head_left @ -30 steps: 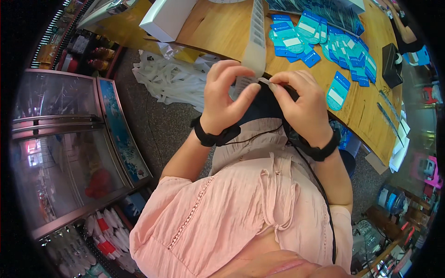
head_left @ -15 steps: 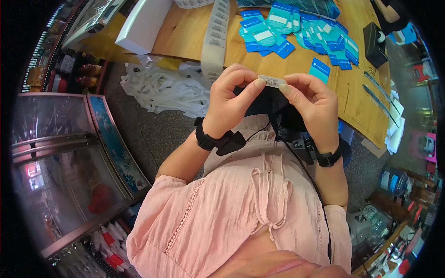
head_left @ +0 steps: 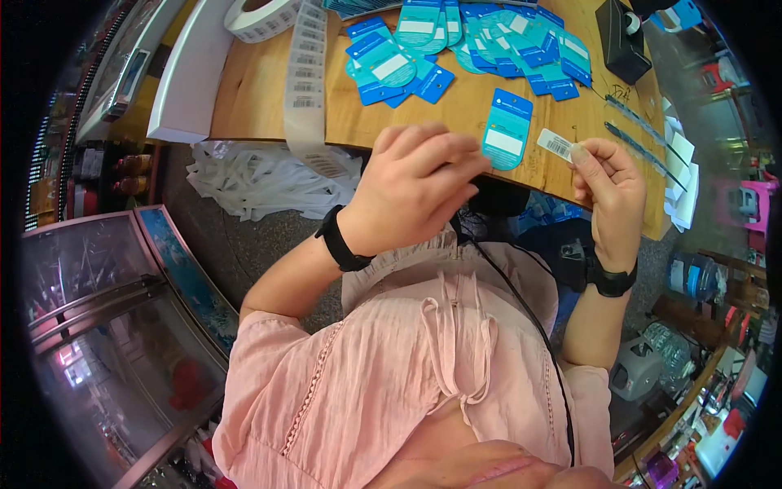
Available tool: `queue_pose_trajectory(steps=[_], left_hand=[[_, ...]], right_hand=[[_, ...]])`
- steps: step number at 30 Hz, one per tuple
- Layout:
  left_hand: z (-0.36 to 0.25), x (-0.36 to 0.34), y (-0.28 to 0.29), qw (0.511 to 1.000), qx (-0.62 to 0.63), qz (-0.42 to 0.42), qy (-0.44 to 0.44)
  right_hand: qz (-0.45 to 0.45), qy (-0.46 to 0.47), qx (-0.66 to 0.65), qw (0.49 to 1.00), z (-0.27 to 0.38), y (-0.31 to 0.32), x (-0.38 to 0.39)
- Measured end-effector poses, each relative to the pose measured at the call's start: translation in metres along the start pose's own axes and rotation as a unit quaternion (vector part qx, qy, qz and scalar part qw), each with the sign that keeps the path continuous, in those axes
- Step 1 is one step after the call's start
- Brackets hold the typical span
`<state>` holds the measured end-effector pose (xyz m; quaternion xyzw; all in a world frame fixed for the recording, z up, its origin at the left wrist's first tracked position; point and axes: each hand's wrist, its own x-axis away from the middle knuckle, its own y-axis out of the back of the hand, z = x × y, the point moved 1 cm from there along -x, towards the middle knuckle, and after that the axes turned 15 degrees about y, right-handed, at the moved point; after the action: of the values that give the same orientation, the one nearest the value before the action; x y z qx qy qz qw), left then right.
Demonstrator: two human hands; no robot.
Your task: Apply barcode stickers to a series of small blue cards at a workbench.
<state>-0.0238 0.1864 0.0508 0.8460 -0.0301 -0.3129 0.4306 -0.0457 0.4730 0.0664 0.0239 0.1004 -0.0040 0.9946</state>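
Observation:
My right hand (head_left: 609, 181) pinches one end of a small white barcode label (head_left: 555, 145) between thumb and fingers. The label is held out above the table near its front edge. My left hand (head_left: 415, 183) is in front of the table edge, slightly blurred, with its fingers stretched toward the right and nothing visible in them. Just past those fingertips, a single blue and teal card (head_left: 505, 122) with a blank white box lies on the wood. Several more such cards (head_left: 391, 67) are heaped farther back.
The wooden table (head_left: 244, 98) carries a label roll (head_left: 259, 18), whose strip of barcode labels (head_left: 305, 81) hangs over the front edge. A white box (head_left: 183, 73) stands at the left. At the right are a black tape dispenser (head_left: 623, 41) and dark thin strips (head_left: 643, 147). White backing strips (head_left: 252, 179) pile below.
My hands have parted: the right moved right with the label, the left let go of it and moved down. The view shifted, and the single card now lies nearer the table's front edge.

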Motion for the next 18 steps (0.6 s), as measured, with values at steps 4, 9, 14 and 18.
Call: queue_pose_trajectory(steps=[4, 9, 14, 18], left_hand=[[-0.002, -0.005, -0.021, 0.998, -0.029, 0.052, -0.002], [-0.009, -0.003, -0.034, 0.999, -0.031, 0.034, 0.017], [-0.006, 0.0, -0.04, 0.999, -0.028, 0.002, 0.018], [-0.005, -0.001, -0.041, 1.0, -0.025, 0.0, 0.019]], right_hand=[[0.012, -0.062, -0.002, 0.998, 0.0, 0.0, -0.003], [0.028, -0.116, 0.023, 0.993, 0.009, -0.016, -0.015], [0.065, -0.165, 0.047, 0.983, 0.012, -0.026, -0.028], [0.066, -0.156, 0.046, 0.984, 0.007, -0.028, -0.032]])
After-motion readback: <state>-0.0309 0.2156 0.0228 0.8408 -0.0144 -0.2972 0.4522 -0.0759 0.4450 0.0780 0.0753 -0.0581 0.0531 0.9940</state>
